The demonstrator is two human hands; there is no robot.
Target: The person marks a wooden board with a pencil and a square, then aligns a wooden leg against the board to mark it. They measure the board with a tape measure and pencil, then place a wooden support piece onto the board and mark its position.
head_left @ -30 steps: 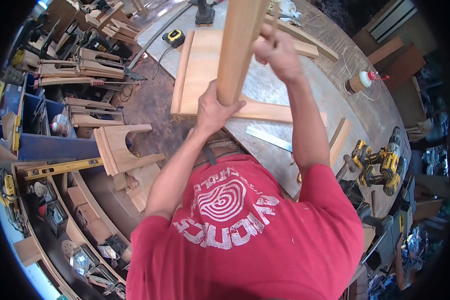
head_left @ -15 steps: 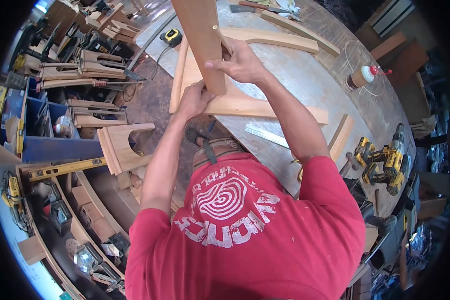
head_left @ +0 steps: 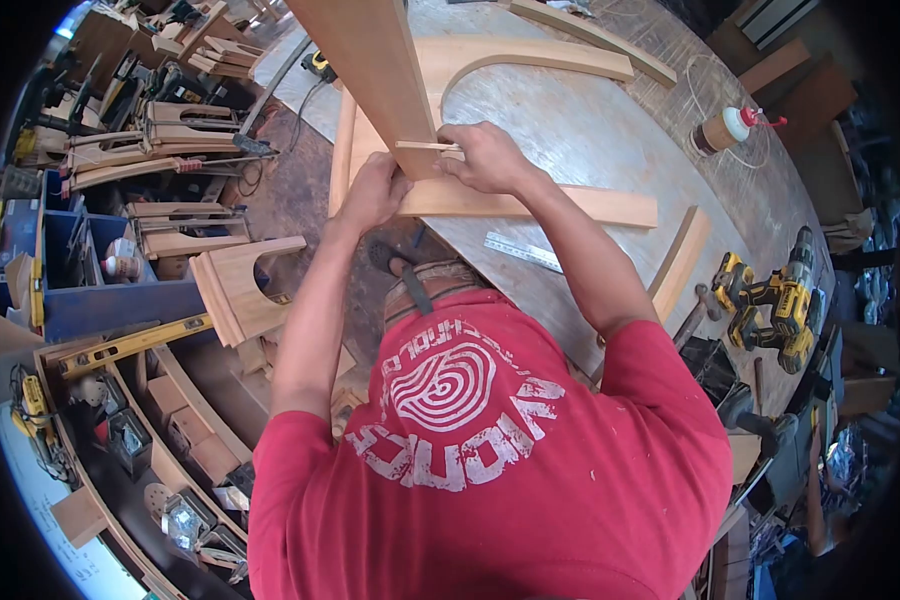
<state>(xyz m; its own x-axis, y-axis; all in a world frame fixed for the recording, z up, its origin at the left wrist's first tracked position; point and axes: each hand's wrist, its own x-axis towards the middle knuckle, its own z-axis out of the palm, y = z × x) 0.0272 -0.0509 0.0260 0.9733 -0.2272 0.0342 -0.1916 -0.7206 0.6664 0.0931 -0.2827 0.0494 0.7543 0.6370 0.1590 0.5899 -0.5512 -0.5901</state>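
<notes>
A wide wooden board (head_left: 370,75) stands upright in front of me, its lower end over a flat wooden frame with a straight rail (head_left: 580,204) and a curved piece (head_left: 545,58). My left hand (head_left: 372,192) is closed at the board's lower left edge, fingertips partly hidden. On the other side, my right hand (head_left: 488,158) is closed around a thin pencil (head_left: 422,146), which lies level across the board's face near its bottom. Some right fingers are near the board's edge; whether they press on it is hard to see.
On the worktable (head_left: 610,130) lie a metal ruler (head_left: 523,250), a loose wooden strip (head_left: 682,262), a hammer (head_left: 698,315), yellow cordless drills (head_left: 785,300) and a glue bottle (head_left: 722,130). A tape measure (head_left: 318,66) is at the far left edge. Shelves with a spirit level (head_left: 135,345) stand left.
My right hand has moved down the board, and the pencil has swung from pointing up to lying level. The board's top leans further left in view; my left hand stays at its lower end.
</notes>
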